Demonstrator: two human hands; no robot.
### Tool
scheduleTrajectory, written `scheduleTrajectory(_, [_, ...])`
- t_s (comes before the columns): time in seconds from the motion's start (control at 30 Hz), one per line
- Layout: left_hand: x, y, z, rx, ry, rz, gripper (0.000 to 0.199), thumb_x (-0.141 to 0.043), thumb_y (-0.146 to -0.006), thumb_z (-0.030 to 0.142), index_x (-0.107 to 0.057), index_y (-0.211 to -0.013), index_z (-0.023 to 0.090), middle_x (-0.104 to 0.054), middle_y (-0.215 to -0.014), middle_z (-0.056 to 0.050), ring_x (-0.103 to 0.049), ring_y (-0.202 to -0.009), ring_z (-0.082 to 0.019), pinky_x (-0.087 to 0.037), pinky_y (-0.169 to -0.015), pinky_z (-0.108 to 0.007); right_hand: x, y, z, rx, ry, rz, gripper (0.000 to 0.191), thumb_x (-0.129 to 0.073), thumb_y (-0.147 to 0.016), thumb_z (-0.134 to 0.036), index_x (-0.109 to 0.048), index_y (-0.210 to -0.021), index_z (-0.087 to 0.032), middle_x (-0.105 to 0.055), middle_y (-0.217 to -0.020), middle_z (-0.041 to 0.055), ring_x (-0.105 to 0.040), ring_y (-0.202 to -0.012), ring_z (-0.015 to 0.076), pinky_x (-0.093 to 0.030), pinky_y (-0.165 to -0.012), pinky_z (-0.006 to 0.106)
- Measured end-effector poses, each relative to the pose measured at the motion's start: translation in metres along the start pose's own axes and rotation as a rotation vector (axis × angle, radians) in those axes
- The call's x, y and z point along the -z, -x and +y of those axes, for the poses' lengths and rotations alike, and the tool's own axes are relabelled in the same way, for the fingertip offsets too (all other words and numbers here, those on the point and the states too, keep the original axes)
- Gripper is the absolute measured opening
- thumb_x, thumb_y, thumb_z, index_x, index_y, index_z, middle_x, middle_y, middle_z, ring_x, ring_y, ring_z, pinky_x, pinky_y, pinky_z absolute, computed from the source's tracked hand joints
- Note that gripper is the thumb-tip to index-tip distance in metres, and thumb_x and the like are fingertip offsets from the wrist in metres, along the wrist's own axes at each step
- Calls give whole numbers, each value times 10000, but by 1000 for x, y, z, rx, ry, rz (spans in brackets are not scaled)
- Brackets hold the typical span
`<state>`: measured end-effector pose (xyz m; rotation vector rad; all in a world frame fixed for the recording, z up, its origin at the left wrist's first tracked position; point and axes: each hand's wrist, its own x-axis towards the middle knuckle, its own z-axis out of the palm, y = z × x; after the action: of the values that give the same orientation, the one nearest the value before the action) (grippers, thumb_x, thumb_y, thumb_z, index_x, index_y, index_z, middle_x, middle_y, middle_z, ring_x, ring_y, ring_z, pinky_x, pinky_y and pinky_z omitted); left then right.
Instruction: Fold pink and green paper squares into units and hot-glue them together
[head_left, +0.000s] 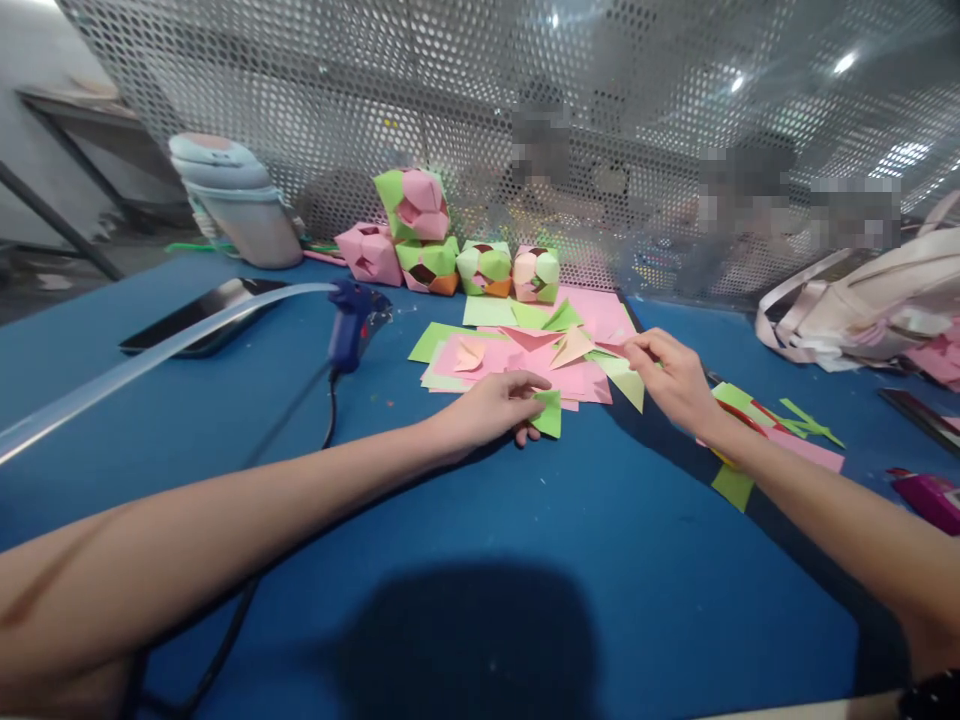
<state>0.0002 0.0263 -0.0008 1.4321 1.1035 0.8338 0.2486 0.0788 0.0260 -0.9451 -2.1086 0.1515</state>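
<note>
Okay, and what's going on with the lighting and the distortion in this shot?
In the head view, a rounded dark shadow falls on the near part of the blue table; bright lights show at upper right through the mesh panel; the left forearm looks stretched toward the edge, probably lens distortion; blocky pixel patches obscure spots behind the mesh.

Near side of paper pile (491, 382): green paper piece (550, 418), small, squarish, partly hidden. Far right over pile: pink paper tip (611, 349), narrow, pointed. In pile: pink and green sheets, loosely overlapped, flat.
</note>
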Motion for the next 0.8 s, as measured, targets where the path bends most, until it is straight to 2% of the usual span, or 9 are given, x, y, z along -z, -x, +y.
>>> scheduleTrajectory(0.17, [13,-3,6,34,-46,-156,306,-623,-781,281,-619,-1029,102,-645,-768,-65,-626,-558,-123,-481,-478,-211,-3,-12,31,-176,92,-177,187,-518,-860,-293,-652,-909,-172,-659,-923,58,-577,-796,170,-424,-727,302])
scheduleTrajectory(0.23, [20,-4,9,40,-70,-205,286,-636,-769,301,-644,-980,108,-648,-755,-62,-614,-532,-116,-477,-470,-209,-11,-17,36,-216,109,-222,216,-505,-862,-320,-661,-871,-171,-673,-876,53,-579,-756,167,-414,-685,288])
scheduleTrajectory(0.3, [27,-6,10,31,-110,-227,299,-640,-766,334,-662,-973,120,-641,-702,-51,-591,-492,-113,-460,-449,-208,-22,-24,39,-247,138,-245,291,-489,-869,-378,-654,-750,-168,-661,-755,48,-561,-676,164,-382,-619,279])
scheduleTrajectory(0.4, [36,-8,12,27,-218,-225,309,-625,-773,367,-684,-970,137,-630,-641,-41,-559,-452,-112,-431,-418,-204,-40,-35,41,-297,192,-248,436,-465,-868,-474,-597,-590,-165,-608,-619,49,-512,-586,158,-315,-550,278])
scheduleTrajectory(0.53, [42,-10,13,22,-255,-201,292,-638,-750,364,-690,-949,156,-644,-677,-35,-546,-440,-106,-440,-430,-208,-56,-44,44,-339,209,-248,345,-511,-835,-417,-618,-621,-169,-614,-616,35,-506,-569,145,-292,-530,266])
scheduleTrajectory(0.63, [43,-10,14,24,-250,-208,296,-667,-722,363,-694,-937,161,-644,-658,-32,-559,-451,-115,-437,-435,-205,-56,-45,45,-353,215,-244,322,-495,-839,-373,-619,-623,-169,-616,-616,37,-508,-567,146,-293,-526,268])
scheduleTrajectory(0.8, [42,-9,16,21,-268,-252,317,-697,-690,355,-703,-947,170,-659,-668,-46,-599,-528,-146,-437,-443,-205,-42,-37,41,-334,228,-209,344,-445,-887,-437,-634,-747,-185,-658,-773,66,-553,-677,176,-334,-580,284])
